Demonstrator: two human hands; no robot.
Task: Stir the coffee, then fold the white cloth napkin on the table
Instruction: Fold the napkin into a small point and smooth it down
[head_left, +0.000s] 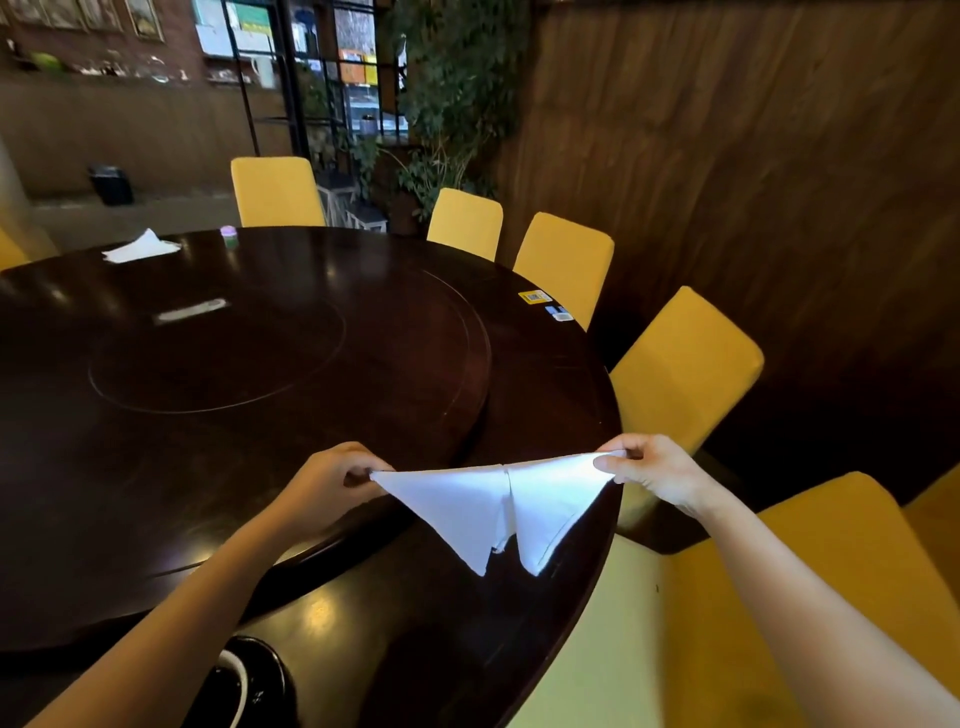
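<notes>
The left hand (332, 475) pinches one corner of the white napkin (493, 506) and the right hand (652, 470) pinches the opposite corner, stretching it taut above the near edge of the dark round table (260, 395). Its long axis runs left to right, rising slightly toward the right, with two folded points hanging down toward the person. Farther right, the stickers (543, 301) at the table's rim are too small to read.

Left hand (332, 475) and right hand (649, 470) pinch opposite corners of folded white cloth napkin (498, 506), stretched taut above edge of round dark wooden table (363, 364). Two points hang down. Yellow upholstered chairs (685, 371) ring far side.
</notes>
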